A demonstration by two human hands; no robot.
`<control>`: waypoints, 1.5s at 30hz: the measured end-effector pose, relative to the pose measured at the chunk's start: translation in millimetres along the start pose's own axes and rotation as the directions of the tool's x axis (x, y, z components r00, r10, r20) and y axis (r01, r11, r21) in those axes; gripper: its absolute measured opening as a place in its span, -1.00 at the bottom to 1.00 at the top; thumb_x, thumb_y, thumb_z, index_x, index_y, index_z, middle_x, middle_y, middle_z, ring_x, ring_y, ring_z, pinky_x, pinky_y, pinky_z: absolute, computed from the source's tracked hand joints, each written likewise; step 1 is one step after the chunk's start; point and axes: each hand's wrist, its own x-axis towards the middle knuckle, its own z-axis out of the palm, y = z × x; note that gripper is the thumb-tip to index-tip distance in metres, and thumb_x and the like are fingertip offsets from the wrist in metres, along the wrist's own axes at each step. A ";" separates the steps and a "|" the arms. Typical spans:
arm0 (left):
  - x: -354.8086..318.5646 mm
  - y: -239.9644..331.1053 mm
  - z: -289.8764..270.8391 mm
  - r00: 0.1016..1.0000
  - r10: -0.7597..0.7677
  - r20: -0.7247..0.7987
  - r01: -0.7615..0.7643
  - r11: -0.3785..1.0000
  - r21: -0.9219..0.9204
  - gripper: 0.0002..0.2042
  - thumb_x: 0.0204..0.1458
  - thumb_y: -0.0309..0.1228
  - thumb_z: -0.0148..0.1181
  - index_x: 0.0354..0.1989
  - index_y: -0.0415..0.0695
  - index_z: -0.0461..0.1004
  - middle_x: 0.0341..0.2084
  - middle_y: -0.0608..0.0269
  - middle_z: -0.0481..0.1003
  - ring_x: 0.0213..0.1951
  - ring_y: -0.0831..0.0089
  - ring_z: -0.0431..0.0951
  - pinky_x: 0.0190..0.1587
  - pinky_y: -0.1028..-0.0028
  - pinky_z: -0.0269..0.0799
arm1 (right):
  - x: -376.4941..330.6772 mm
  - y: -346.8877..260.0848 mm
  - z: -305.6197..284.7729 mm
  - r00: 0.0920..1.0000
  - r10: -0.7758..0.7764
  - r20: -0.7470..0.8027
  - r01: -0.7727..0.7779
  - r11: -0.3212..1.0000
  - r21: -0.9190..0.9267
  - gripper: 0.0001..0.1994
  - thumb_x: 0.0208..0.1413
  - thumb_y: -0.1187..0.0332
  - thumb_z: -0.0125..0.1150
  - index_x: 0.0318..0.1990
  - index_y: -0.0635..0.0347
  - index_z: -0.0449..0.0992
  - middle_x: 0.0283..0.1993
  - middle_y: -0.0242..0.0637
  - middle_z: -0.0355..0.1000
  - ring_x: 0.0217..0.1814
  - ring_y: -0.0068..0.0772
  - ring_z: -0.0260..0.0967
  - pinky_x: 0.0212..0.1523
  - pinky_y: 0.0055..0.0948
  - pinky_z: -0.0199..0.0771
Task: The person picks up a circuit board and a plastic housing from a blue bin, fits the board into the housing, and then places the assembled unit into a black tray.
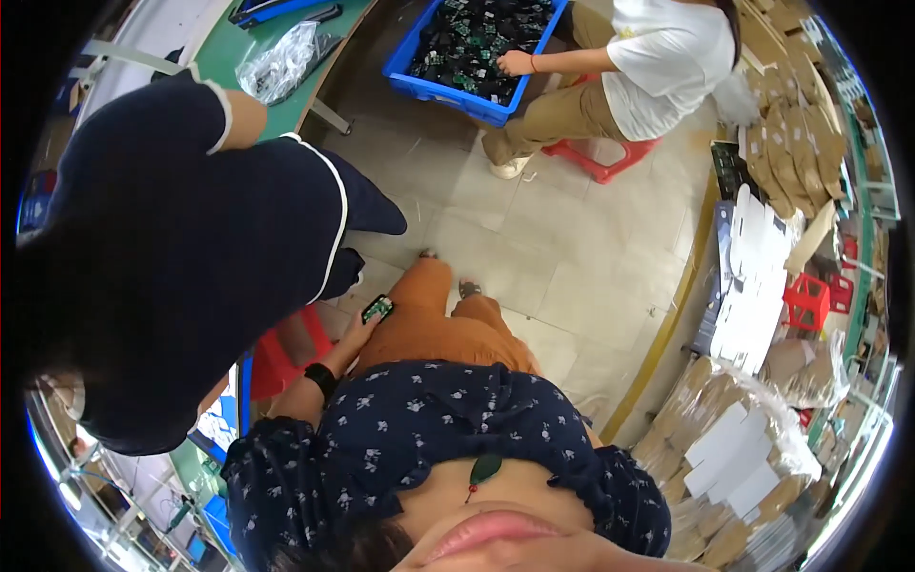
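left hand [357,336] gripping small circuit board [377,309]

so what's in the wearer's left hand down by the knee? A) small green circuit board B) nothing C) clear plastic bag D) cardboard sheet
A: the left hand, a black watch on its wrist, holds a small green circuit board beside the orange trouser leg.

1 head-worn fisheye view, steeply downward, close over own lap
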 end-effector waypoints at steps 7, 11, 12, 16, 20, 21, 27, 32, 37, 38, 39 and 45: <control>67.2 111.8 -8.4 0.971 -0.084 0.222 0.183 0.859 -0.478 -0.51 0.06 -0.15 0.11 0.07 -0.20 0.22 -0.16 0.17 0.38 -0.12 0.47 0.34 -0.06 0.49 0.27 | 111.0 -145.5 -20.5 0.776 0.610 -0.161 -0.577 0.585 -0.570 -0.59 0.04 0.22 0.11 0.02 0.26 0.38 -0.05 -0.11 0.41 -0.02 -0.22 0.34 -0.05 -0.36 0.34; 104.5 173.0 -20.4 0.925 0.239 0.295 -0.023 0.810 -0.586 -0.58 0.12 -0.26 0.05 0.10 -0.16 0.19 -0.10 0.22 0.35 -0.05 0.47 0.31 0.01 0.52 0.22 | 167.5 -140.0 -58.0 0.859 0.451 -0.243 -0.494 0.606 -0.623 -0.55 0.00 0.16 0.17 0.00 0.24 0.39 -0.05 -0.03 0.40 -0.08 -0.18 0.39 -0.06 -0.36 0.36; 114.1 190.3 -25.1 0.863 0.387 0.326 -0.152 0.813 -0.563 -0.59 0.12 -0.29 0.04 0.11 -0.16 0.18 -0.08 0.21 0.34 -0.03 0.47 0.30 0.02 0.52 0.21 | 190.4 -150.7 -56.4 0.870 0.420 -0.259 -0.482 0.612 -0.627 -0.56 0.03 0.14 0.15 0.00 0.23 0.39 -0.06 -0.05 0.41 -0.07 -0.22 0.39 -0.06 -0.37 0.36; 136.8 193.7 -32.4 0.875 0.407 0.263 -0.234 0.830 -0.506 -0.56 0.10 -0.29 0.06 0.11 -0.18 0.17 -0.09 0.09 0.37 -0.04 0.38 0.35 0.02 0.48 0.23 | 289.5 -243.7 0.9 0.921 0.383 -0.077 -0.355 0.737 -0.576 -0.62 0.11 0.15 0.08 -0.01 0.21 0.40 -0.13 -0.13 0.44 -0.08 -0.32 0.40 -0.07 -0.44 0.37; 135.5 192.4 -41.7 0.968 0.190 0.166 -0.086 0.867 -0.491 -0.59 0.09 -0.28 0.06 0.08 -0.19 0.20 -0.13 -0.02 0.39 -0.08 0.22 0.40 -0.03 0.40 0.28 | 340.0 -267.9 23.5 0.899 0.422 0.115 -0.238 0.694 -0.680 -0.67 0.15 0.21 0.03 -0.02 0.22 0.40 -0.20 -0.21 0.47 -0.14 -0.40 0.41 -0.12 -0.49 0.38; 133.4 192.6 -43.4 0.976 0.151 0.156 -0.053 0.861 -0.506 -0.60 0.10 -0.28 0.06 0.07 -0.19 0.22 -0.14 -0.07 0.39 -0.10 0.16 0.42 -0.05 0.37 0.29 | 349.4 -271.0 24.8 0.890 0.433 0.144 -0.227 0.693 -0.684 -0.68 0.15 0.22 0.02 -0.03 0.22 0.40 -0.23 -0.23 0.48 -0.17 -0.43 0.41 -0.14 -0.50 0.39; 80.2 231.0 -98.0 0.997 0.023 -0.075 -0.045 0.948 -0.315 -0.61 0.11 -0.35 0.01 0.10 -0.17 0.15 -0.15 -0.16 0.37 -0.10 -0.02 0.40 -0.08 0.35 0.30 | 406.2 -282.7 10.7 0.862 0.499 0.091 -0.318 0.671 -0.670 -0.73 0.16 0.26 0.02 -0.09 0.25 0.45 -0.32 -0.29 0.47 -0.27 -0.54 0.38 -0.20 -0.57 0.35; 62.5 228.6 -60.1 0.859 -0.395 -0.326 0.181 0.830 -0.528 -0.59 0.15 -0.30 -0.05 0.12 -0.18 0.12 -0.08 -0.13 0.33 -0.04 0.06 0.35 -0.01 0.36 0.23 | 481.0 -279.9 38.2 0.828 0.494 0.266 -0.152 0.654 -0.741 -0.77 0.15 0.30 0.00 -0.14 0.23 0.45 -0.37 -0.29 0.48 -0.33 -0.51 0.40 -0.28 -0.54 0.37; 107.0 187.8 -39.0 0.732 -0.518 -0.444 0.145 0.754 -0.641 -0.51 0.16 -0.20 -0.08 0.15 -0.28 0.08 0.03 -0.05 0.22 0.08 0.18 0.22 0.13 0.39 0.08 | 558.0 -292.7 34.9 0.841 0.445 0.309 -0.121 0.710 -0.693 -0.80 0.12 0.32 0.01 -0.19 0.23 0.44 -0.41 -0.26 0.49 -0.38 -0.46 0.43 -0.33 -0.49 0.39; 102.7 196.1 -45.2 0.715 -0.609 -0.343 0.238 0.674 -0.700 -0.50 0.15 -0.19 -0.07 0.14 -0.30 0.09 0.06 -0.05 0.19 0.11 0.19 0.20 0.14 0.39 0.07 | 573.0 -296.6 37.8 0.833 0.455 0.314 -0.117 0.700 -0.705 -0.80 0.11 0.33 0.02 -0.19 0.23 0.44 -0.40 -0.26 0.49 -0.36 -0.46 0.44 -0.32 -0.50 0.39; 101.3 187.4 -41.5 0.717 -0.593 -0.366 0.192 0.674 -0.714 -0.50 0.15 -0.19 -0.05 0.14 -0.28 0.09 0.04 -0.03 0.21 0.10 0.22 0.21 0.14 0.38 0.08 | 580.8 -300.6 44.1 0.819 0.475 0.323 -0.111 0.683 -0.722 -0.81 0.11 0.34 0.02 -0.18 0.23 0.43 -0.39 -0.26 0.49 -0.35 -0.46 0.44 -0.31 -0.50 0.40; 182.2 328.2 -136.2 0.666 -0.714 -0.218 -0.111 0.194 -0.975 -0.62 0.17 -0.31 -0.09 0.10 -0.21 0.12 -0.08 0.10 0.30 -0.06 0.33 0.37 0.04 0.44 0.22 | 636.2 -324.2 42.2 0.742 0.489 0.459 -0.007 0.689 -0.724 -0.79 0.10 0.34 0.07 -0.15 0.23 0.43 -0.33 -0.28 0.49 -0.32 -0.48 0.44 -0.27 -0.51 0.41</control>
